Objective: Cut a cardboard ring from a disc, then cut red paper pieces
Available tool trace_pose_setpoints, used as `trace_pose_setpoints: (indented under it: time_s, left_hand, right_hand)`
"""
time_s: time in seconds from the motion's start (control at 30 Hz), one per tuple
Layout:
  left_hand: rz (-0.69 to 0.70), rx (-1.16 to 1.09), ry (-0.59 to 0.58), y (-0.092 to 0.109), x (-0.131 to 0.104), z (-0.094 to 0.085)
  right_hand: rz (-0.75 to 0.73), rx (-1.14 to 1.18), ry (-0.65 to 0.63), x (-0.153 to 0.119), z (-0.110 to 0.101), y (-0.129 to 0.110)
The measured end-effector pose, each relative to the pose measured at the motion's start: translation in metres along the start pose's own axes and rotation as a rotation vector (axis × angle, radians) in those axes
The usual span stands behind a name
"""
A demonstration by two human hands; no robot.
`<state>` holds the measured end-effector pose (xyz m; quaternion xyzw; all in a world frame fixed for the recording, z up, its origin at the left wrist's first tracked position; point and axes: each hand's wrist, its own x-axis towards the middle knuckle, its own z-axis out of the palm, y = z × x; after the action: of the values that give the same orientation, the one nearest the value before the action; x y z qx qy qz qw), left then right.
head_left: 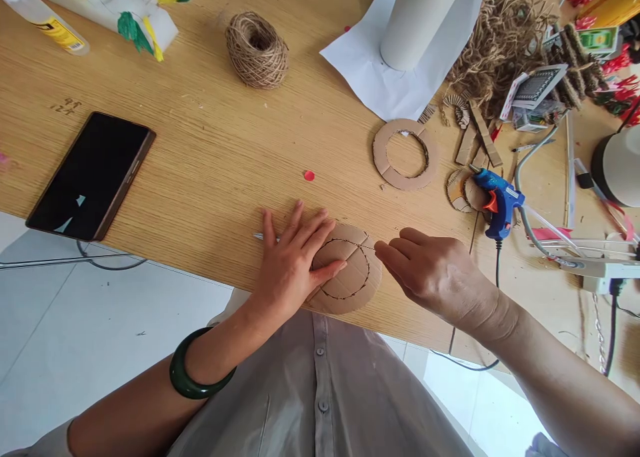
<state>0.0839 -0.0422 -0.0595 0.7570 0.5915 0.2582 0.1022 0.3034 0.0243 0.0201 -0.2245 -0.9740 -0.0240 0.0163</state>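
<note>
A round cardboard disc (347,280) lies at the table's front edge, with a rough circle cut or pricked into its face and a straight seam across it. My left hand (295,260) rests on its left part, fingers spread and thumb on the inner circle. Just right of the disc, my right hand (433,267) is closed in a pinch. A thin dark line runs from the disc to those fingertips; whether it is thread, wire or a needle I cannot tell. Beside my left fingers shows a small pale pointed tip (259,236), mostly hidden.
A cardboard ring (383,154) and a blue glue gun (504,200) with its cable lie to the right. Farther back are a twine ball (257,50), a white cylinder (417,24) on paper and tangled twine (495,40). A phone (93,177) lies left.
</note>
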Motion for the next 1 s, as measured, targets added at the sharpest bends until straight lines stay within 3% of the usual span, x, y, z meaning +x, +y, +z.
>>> trace_pose_setpoints:
  time_s: [0.3,0.4,0.53,0.67,0.77,0.9,1.0]
  left_hand:
    - [0.009,-0.031,0.005,0.000,0.000,0.002]
    - [0.005,-0.021,0.005,0.000,0.000,0.002]
    - [-0.003,0.004,-0.002,0.001,0.001,0.001]
    - [-0.022,-0.001,-0.050,0.002,0.001,-0.002]
    - [-0.054,-0.009,-0.081,0.003,0.001,-0.002]
    - [-0.103,-0.070,-0.067,0.008,0.004,-0.004]
    - [-0.165,-0.222,-0.027,0.013,0.010,-0.013]
  right_hand:
    - [-0.122,0.100,-0.154,0.028,0.002,0.005]
    - [-0.134,0.080,-0.128,0.030,-0.001,0.006]
    - [-0.097,0.054,-0.083,0.020,-0.021,0.008]
    - [0.147,0.123,0.022,-0.005,-0.027,0.020]
    - [0.440,0.285,0.150,-0.026,-0.006,0.025]
    - [0.675,0.506,0.239,-0.043,0.029,0.015]
    - [0.801,0.685,0.290,-0.046,0.043,0.007]
